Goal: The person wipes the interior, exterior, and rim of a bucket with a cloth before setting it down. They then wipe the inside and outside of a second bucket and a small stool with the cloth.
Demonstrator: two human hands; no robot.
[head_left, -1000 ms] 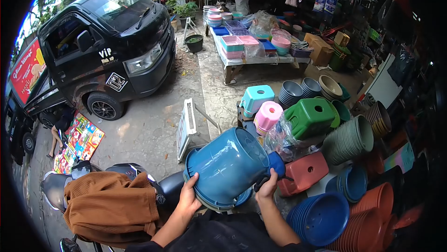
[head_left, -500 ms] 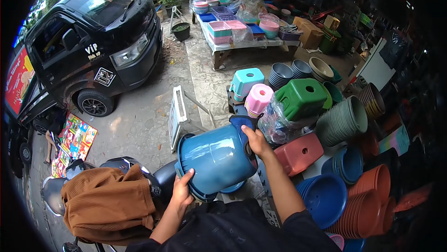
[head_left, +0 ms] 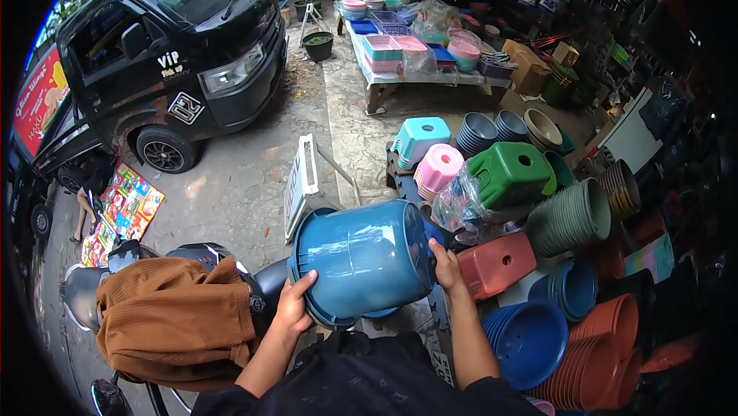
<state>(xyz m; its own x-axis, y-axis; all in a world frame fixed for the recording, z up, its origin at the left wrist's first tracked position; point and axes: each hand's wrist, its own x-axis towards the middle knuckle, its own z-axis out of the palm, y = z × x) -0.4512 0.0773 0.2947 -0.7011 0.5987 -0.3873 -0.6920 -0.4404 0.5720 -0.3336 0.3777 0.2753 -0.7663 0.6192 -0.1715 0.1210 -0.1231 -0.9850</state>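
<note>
Subject: a blue plastic bucket (head_left: 361,258), held on its side at waist height in front of the person, above the gap between a motorbike seat (head_left: 269,293) and a display of stools.

Hands: the left hand (head_left: 292,310) is curled around the bucket's wide rim, with fingers over the edge and the thumb on the outer wall. The right hand (head_left: 444,266) is pressed against the narrower base end, fingers partly closed on it. The exact grip there is hidden.

Handling, as a judgement: thin moulded plastic, likely light and fairly stiff, with smooth walls that could slip. The rolled rim and the base edge are the sound places to hold it.

Containers: the bucket's mouth faces away from the camera, so its contents cannot be seen. More than one rim shows at the mouth, which suggests nested buckets. Blue basins (head_left: 530,339) and orange pots (head_left: 607,347) sit nested in stacks. A clear bag (head_left: 460,208) partly wraps a green stool (head_left: 511,174).
</note>
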